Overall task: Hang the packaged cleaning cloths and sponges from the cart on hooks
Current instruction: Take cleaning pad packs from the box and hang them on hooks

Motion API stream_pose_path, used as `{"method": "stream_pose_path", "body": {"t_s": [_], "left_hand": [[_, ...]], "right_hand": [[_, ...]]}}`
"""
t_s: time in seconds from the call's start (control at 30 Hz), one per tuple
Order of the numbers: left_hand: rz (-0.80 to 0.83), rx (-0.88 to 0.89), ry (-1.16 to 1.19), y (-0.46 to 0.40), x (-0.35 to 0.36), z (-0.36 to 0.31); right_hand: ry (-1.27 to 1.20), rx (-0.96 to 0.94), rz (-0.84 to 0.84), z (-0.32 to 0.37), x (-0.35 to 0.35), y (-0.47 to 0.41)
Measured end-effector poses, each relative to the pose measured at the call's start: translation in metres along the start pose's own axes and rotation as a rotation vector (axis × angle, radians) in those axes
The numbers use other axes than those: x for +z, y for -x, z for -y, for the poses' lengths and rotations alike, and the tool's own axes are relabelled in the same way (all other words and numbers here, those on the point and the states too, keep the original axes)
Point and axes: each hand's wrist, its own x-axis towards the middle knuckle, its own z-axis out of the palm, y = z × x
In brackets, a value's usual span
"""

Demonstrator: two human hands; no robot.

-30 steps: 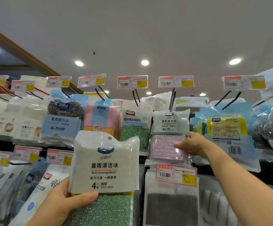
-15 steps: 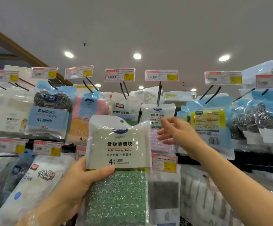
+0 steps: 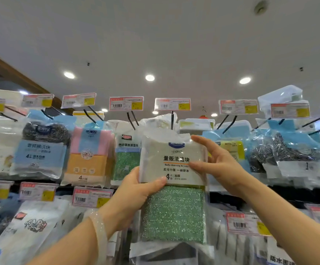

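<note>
- Left grip [image 3: 136, 196]: clamped on the sponge pack [image 3: 173, 188] at its left edge, thumb across the white label, a pale bracelet [image 3: 100, 234] on the wrist.
- Right grip [image 3: 215, 163]: pinching the same pack at its upper right corner, thumb on the label front, fingers curled round the right edge.
- Sponge pack: held upright in front of the display, green scourer below a white label (marked "Bulk cleaning blocks"), its top just below a black hook [image 3: 172, 120].
- Price tag [image 3: 172, 104]: mounted above that hook.
- Neighbouring stock: steel wool pack [image 3: 40, 148] and pink-and-orange cloth pack [image 3: 89, 150], hanging to the left.
</note>
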Motion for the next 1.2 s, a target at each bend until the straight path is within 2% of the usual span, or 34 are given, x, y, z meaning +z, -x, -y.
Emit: {"method": "stream_pose_path", "body": {"t_s": [0.17, 0.3, 0.5, 0.67, 0.83, 0.93, 1.1, 1.2], "left_hand": [[-0.033, -0.001, -0.062, -0.013, 0.003, -0.006], [-0.004, -0.05, 0.006, -0.03, 0.005, -0.014], [-0.086, -0.014, 0.017, -0.062, 0.003, -0.028], [-0.175, 0.06, -0.093, -0.084, -0.001, -0.031], [-0.193, 0.236, -0.293, -0.095, 0.0, -0.026], [-0.152, 0.298, -0.407, -0.1, 0.003, -0.023], [-0.144, 0.231, -0.47, -0.103, 0.002, -0.013], [-0.197, 0.257, -0.487, -0.101, 0.001, -0.01]], "right_hand": [[-0.128, -0.009, -0.058, 0.001, -0.001, -0.013], [-0.303, 0.033, -0.126, 0.006, -0.001, -0.029], [-0.368, 0.062, -0.182, 0.015, 0.001, -0.058], [-0.414, 0.06, -0.212, 0.013, 0.002, -0.085], [-0.417, 0.076, -0.243, 0.003, -0.001, -0.103], [-0.376, 0.063, -0.263, -0.003, -0.006, -0.106], [-0.209, 0.113, -0.181, -0.017, -0.01, -0.097], [0.13, 0.076, -0.123, -0.03, -0.004, -0.083]]}}
